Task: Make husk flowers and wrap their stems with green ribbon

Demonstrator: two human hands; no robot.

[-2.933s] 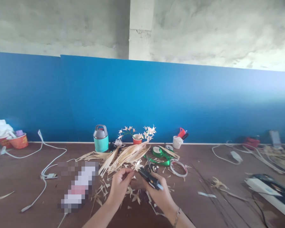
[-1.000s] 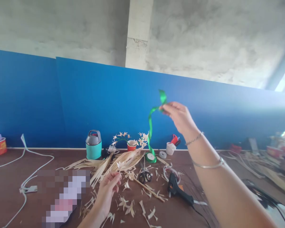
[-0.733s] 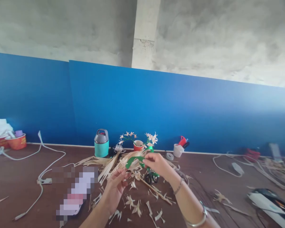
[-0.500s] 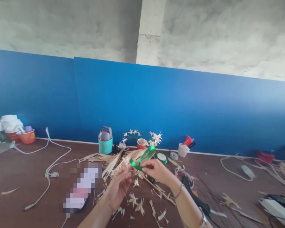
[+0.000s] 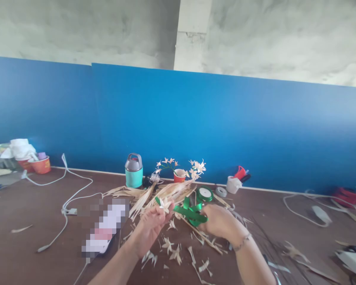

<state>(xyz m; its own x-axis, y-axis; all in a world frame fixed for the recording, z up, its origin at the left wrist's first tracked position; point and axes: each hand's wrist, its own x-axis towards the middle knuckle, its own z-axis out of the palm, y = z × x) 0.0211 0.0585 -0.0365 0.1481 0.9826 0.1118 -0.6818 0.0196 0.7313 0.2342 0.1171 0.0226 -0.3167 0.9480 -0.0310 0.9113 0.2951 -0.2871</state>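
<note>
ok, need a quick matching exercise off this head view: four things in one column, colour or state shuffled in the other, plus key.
Column 1
1. Left hand
2. Ribbon spool
3. Lidded flask
4. White cup

Column 2
A. Teal body, grey top
B. Has a red item and a dark item sticking out
C. Holds a pale flower
D. Green around a white centre

Pairs: 1-C, 2-D, 3-A, 4-B
</note>
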